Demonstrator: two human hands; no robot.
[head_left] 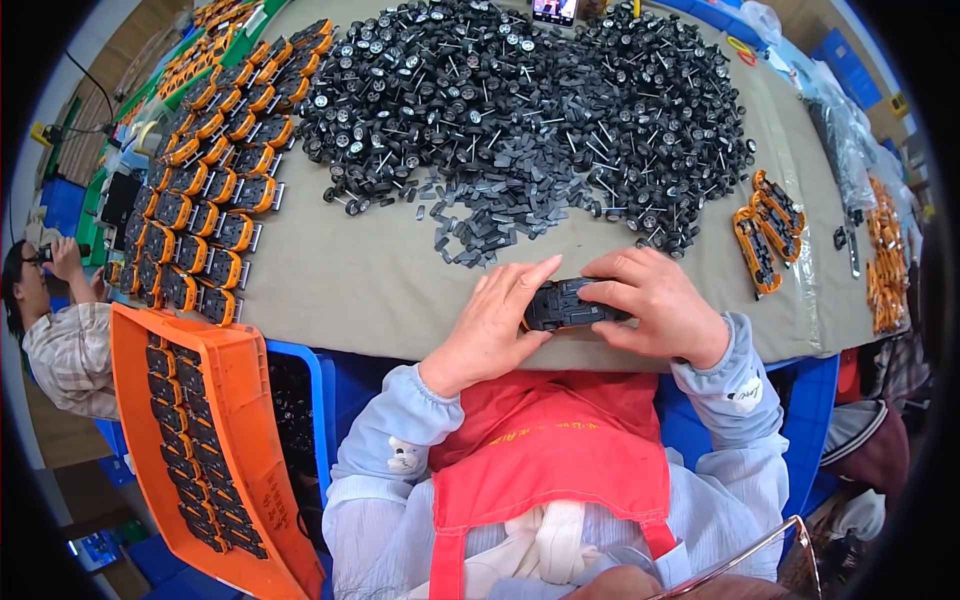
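A toy car [556, 306] lies between my hands near the table's front edge, its black underside up and a little orange showing at its left end. My left hand [492, 322] grips its left end between thumb and fingers. My right hand [655, 305] is closed over its right end, fingertips pressing on the underside. Just beyond my hands lies a spread of small flat black plastic pieces [490, 222]. Behind it rises a big heap of black toy wheels on metal axles [430, 90]. My fingers partly hide the car's ends.
Rows of orange-and-black car bodies [190, 215] cover the table's left side; a few more car bodies [768, 235] lie at right. An orange crate [235, 400] of cars stands at my left, before a blue bin [325, 400]. Another person [70, 340] is at far left.
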